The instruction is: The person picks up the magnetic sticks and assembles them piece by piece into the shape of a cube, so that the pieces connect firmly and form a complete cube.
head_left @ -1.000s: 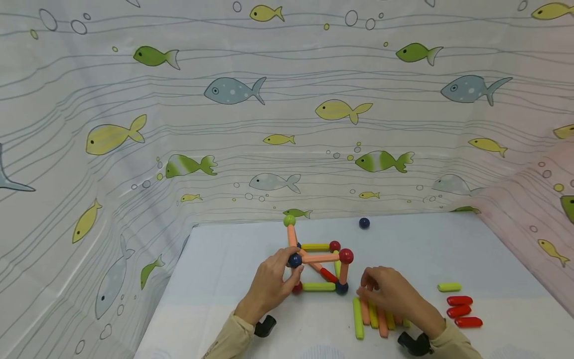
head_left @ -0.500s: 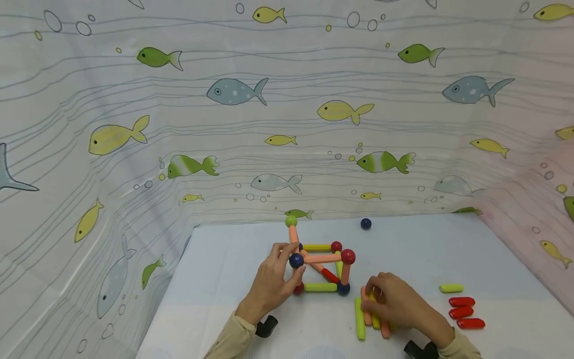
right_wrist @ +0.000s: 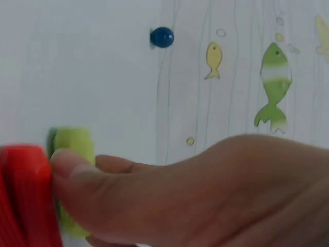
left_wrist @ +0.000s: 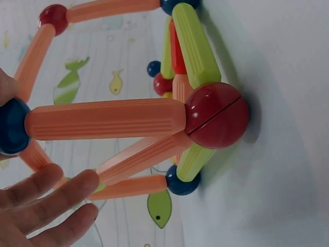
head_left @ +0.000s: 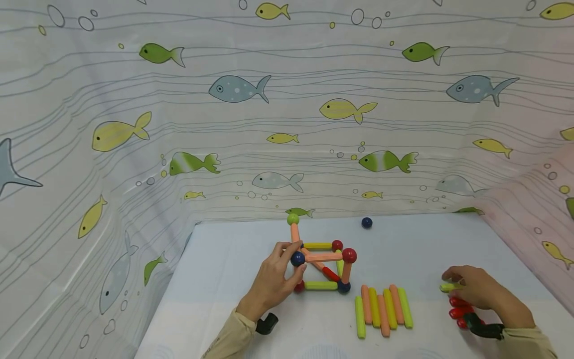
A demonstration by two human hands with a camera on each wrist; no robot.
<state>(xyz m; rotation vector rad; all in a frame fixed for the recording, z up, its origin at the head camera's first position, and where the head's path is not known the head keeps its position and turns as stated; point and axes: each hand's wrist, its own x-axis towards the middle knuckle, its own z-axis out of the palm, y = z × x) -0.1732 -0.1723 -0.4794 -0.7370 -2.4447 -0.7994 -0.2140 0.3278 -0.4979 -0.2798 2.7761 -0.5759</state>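
We see a white table [head_left: 233,309] walled by a fish-print curtain [head_left: 179,124], and near the middle of the table stands a rod-and-ball frame [head_left: 320,264]. Our left hand [head_left: 273,279] steadies its near-left corner, thumb and fingers closed around the dark blue ball [head_left: 297,259] there. Toward the front edge lies a row of loose rods [head_left: 381,311], and a lone blue ball [head_left: 366,222] sits by the back edge. Toward the right edge our right hand [head_left: 477,291] pinches a short green rod [head_left: 448,287], just behind the red rods [head_left: 457,314]. We judge the frame fragile: a twist from the left hand could pop a joint, and neighbouring red rods could snap onto the green one.
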